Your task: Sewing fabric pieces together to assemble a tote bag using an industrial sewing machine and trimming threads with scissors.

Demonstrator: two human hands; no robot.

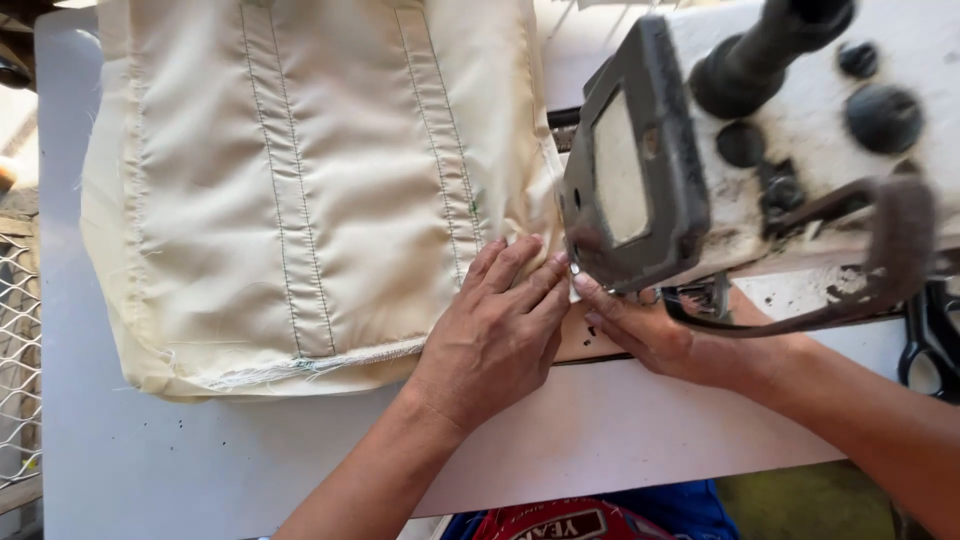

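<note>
A cream fabric piece (300,190) with green stitched seams lies flat on the white table (150,470), its right edge reaching under the head of a grey and white sewing machine (700,150). My left hand (495,335) presses flat on the fabric's lower right corner, fingers pointing at the needle area. My right hand (640,325) lies under the machine head, fingertips pinching the fabric edge beside the presser foot. The needle itself is hidden by the machine head.
Black scissors (925,340) rest on the table at the far right. A wire mesh (18,360) runs along the table's left side. A red and blue garment (590,520) shows below the table's front edge.
</note>
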